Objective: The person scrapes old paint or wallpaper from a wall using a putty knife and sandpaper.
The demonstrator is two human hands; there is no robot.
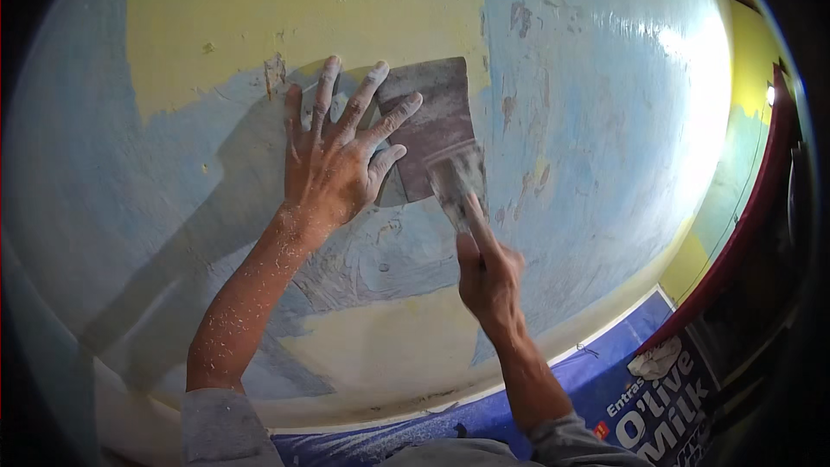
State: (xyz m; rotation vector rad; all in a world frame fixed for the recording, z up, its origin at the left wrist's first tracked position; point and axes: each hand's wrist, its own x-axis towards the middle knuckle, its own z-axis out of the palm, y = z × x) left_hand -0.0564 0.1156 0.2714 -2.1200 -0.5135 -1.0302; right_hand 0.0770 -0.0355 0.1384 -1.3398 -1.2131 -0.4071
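My left hand (333,151) is spread against the wall, dusted white, its fingers apart. Its index finger overlaps the left edge of a dark brown sheet (432,95) that looks like sandpaper and lies against the wall. My right hand (491,281) is closed around the handle of a scraper (458,175). The scraper's wide, pale-smeared blade is slightly blurred and overlaps the lower right part of the sheet; whether it presses on it I cannot tell.
The wall (303,0) has yellow and pale blue patches with chipped, scraped spots. Along its foot lies a blue printed banner (380,445) with pale dust on it. A dark red curved edge (735,233) stands at the right.
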